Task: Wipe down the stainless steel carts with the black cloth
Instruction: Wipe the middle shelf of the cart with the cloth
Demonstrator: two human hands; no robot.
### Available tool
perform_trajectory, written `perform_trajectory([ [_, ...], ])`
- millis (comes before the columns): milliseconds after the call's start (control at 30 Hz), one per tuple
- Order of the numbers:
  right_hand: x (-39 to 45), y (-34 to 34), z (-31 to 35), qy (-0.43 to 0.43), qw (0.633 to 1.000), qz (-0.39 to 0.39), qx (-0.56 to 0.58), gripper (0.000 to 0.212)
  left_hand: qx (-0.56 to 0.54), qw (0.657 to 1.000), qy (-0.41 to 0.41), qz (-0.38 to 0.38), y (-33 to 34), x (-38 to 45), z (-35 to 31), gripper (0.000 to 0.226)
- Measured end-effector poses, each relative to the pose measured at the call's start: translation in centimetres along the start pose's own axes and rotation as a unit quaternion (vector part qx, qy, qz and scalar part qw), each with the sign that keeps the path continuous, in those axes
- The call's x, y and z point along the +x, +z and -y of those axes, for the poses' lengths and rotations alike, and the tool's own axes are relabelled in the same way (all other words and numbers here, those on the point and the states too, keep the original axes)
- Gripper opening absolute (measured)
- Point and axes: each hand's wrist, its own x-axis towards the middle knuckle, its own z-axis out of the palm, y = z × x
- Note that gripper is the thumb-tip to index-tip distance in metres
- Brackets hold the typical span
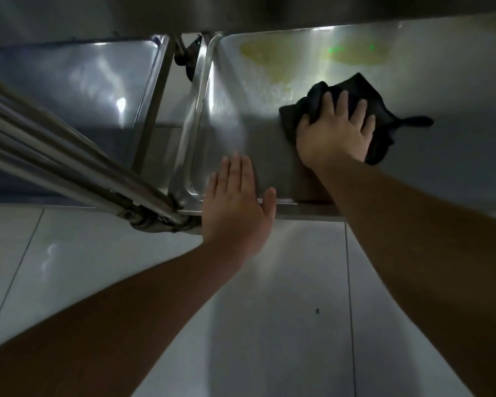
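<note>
A stainless steel cart shelf [430, 81] fills the upper right, with yellowish smears near its far side. On it lies a crumpled black cloth [364, 93]. My right hand [335, 133] presses flat on the cloth with fingers spread and fairly straight. My left hand [235, 204] rests flat with straight fingers on the shelf's near edge, at its front left corner. A second steel cart shelf [69, 81] sits to the left, side by side with the first.
Steel tube legs or handles [69, 159] cross diagonally from the left to the corner joint by my left hand. An upper shelf [241, 12] overhangs the top. A caster [188, 58] shows between the carts. Pale floor tiles [284, 296] lie below.
</note>
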Motion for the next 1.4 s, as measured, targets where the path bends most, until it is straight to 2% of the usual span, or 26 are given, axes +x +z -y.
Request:
perform_trajectory([
  [33, -0.3, 0.2, 0.6, 0.027, 1.000, -0.002, 0.006, 0.074, 0.000, 1.000, 0.000, -0.001, 0.1, -0.1, -0.1, 0.083],
  [100, -0.3, 0.6, 3.0, 0.016, 1.000, 0.007, 0.010, 0.073, 0.001, 1.000, 0.000, -0.002, 0.1, -0.1, -0.1, 0.082],
  [233, -0.3, 1.3, 8.3, -0.149, 0.985, 0.079, -0.025, 0.067, -0.004, 1.000, 0.005, 0.004, -0.1, -0.1, 0.1, 0.082],
  [300, -0.4, 1.5, 9.4, -0.231, 0.966, 0.114, -0.030, 0.065, -0.008, 1.000, 0.010, 0.010, -0.1, -0.1, 0.1, 0.082],
  [367, -0.4, 1.3, 8.8, -0.276, 0.952, 0.132, -0.022, 0.064, 0.004, 1.000, 0.009, 0.007, -0.1, -0.2, 0.3, 0.081],
  [500, -0.1, 0.2, 4.7, -0.299, 0.947, 0.112, -0.045, 0.065, 0.010, 1.000, 0.010, -0.014, -0.3, -0.3, 0.2, 0.079],
  [667, -0.8, -1.7, -3.6, -0.328, 0.937, 0.098, -0.068, 0.067, 0.003, 1.000, 0.008, -0.014, 0.0, -0.3, 0.2, 0.078],
  [767, -1.4, -2.7, -7.6, -0.301, 0.946, 0.098, -0.075, 0.068, -0.007, 1.000, 0.002, -0.015, -0.1, -0.1, 0.0, 0.081],
  [867, -3.4, -2.6, -9.5, -0.284, 0.950, 0.102, -0.077, 0.070, -0.007, 1.000, -0.003, -0.012, -0.2, -0.1, 0.0, 0.084],
  [1033, -6.5, -2.4, -12.1, -0.335, 0.934, 0.106, -0.061, 0.072, 0.009, 1.000, -0.007, -0.010, -0.8, -0.4, -0.5, 0.084],
  [1167, -6.5, -3.4, -15.1, -0.371, 0.918, 0.117, -0.075, 0.082, 0.032, 0.999, 0.009, -0.018, -1.8, -0.6, -0.8, 0.077],
  [1300, -6.0, -5.4, -19.9, -0.391, 0.907, 0.127, -0.096, 0.096, 0.020, 1.000, 0.012, -0.019, -2.1, -0.7, -3.1, 0.068],
  [1400, -5.5, -7.1, -24.6, -0.383, 0.906, 0.134, -0.118, 0.095, 0.003, 1.000, 0.025, -0.015, -1.9, -0.7, -6.0, 0.068],
])
